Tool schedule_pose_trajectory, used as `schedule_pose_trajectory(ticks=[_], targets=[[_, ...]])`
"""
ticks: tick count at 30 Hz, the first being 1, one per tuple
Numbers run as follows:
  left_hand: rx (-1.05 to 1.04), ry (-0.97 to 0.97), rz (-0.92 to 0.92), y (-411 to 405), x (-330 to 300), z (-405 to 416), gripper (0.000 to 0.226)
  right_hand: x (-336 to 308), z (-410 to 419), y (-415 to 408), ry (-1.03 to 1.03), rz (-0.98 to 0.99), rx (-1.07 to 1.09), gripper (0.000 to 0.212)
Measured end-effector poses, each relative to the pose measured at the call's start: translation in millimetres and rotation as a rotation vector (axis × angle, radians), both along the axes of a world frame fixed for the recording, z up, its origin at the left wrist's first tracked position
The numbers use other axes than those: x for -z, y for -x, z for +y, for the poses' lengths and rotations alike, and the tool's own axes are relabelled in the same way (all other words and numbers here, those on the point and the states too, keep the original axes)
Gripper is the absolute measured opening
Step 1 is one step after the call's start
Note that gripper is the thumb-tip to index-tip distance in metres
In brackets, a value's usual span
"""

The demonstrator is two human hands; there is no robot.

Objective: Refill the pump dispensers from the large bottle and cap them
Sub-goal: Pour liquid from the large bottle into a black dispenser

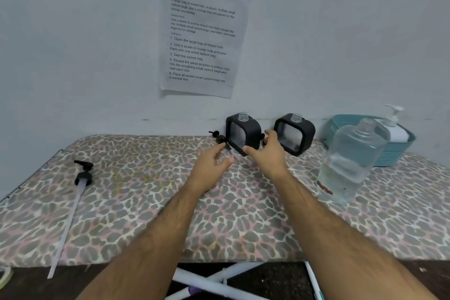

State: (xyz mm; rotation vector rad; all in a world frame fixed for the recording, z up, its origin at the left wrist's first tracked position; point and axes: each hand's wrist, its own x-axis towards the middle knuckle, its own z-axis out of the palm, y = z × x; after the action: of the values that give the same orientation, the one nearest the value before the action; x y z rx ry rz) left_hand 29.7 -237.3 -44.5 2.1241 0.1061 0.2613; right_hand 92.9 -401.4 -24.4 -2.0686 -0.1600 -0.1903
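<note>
Gripping tilted dispenser (pixel 243 133), right hand (pixel 266 157) fingers spread; left hand (pixel 210 162) fingers pinching pump (pixel 222 140).

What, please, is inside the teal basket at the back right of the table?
A white pump dispenser stands in the teal basket. The large clear bottle in front covers the basket's left part, so anything else inside is hidden.

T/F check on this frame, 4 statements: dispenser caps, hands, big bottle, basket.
1. Both black dispensers have open necks, no pumps fitted. True.
2. The right hand grips the large bottle. False: it is on the nearer black dispenser; the bottle stands apart.
3. A long-tubed pump lies at the table's left. True.
4. The teal basket holds a black dispenser. False: a white pump bottle.
</note>
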Motion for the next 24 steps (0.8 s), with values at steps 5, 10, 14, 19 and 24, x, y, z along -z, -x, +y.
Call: schedule_pose_trajectory(ticks=[5, 10, 14, 19, 24], targets=[[0.002, 0.066, -0.001, -5, 9, 4, 0.065, 9, 13, -20, -0.031, 0.023, -0.003, 0.074], [-0.015, 0.095, -0.005, -7, 13, 6, 0.065, 21, 22, -31, 0.001, 0.022, 0.068, 0.060], [-0.019, 0.120, -0.003, -6, 12, 6, 0.064, 23, 22, -31, -0.044, 0.029, 0.069, 0.055], [-0.019, 0.119, -0.001, -3, 5, 3, 0.062, 21, 7, -19, -0.092, 0.024, 0.042, 0.057], [-0.012, 0.152, -0.038, 1, -11, -3, 0.063, 5, -15, -1, -0.129, 0.007, 0.000, 0.056]])
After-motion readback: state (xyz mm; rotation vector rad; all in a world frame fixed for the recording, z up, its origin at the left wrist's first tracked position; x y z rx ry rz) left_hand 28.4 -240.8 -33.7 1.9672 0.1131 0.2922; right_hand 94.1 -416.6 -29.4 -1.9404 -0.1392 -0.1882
